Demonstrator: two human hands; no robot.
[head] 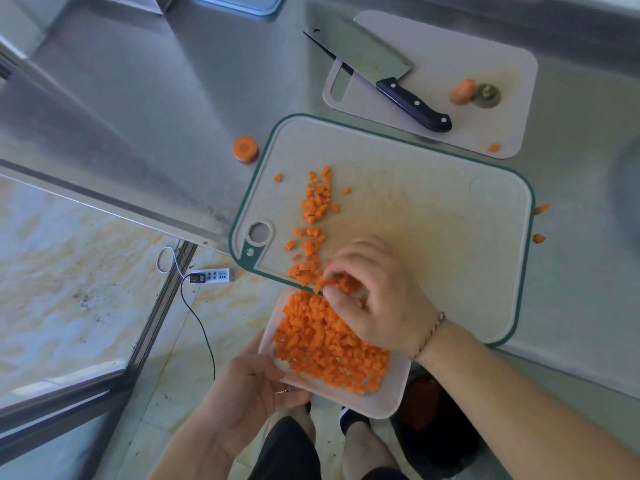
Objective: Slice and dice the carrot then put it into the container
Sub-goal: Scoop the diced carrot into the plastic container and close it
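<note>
At the cutting board's (415, 209) near edge, your right hand (374, 292) curls over diced carrot (315, 199), seemingly raking it; your left hand (249, 386) grips the container (391, 400) just below, already heaped.

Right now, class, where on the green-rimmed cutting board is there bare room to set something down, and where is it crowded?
The green-rimmed cutting board is bare across its right half, from the diced carrot over to the right rim. The left strip and near edge are crowded: dice, the right hand sweeping them, and the left hand holding the tray below.
</note>
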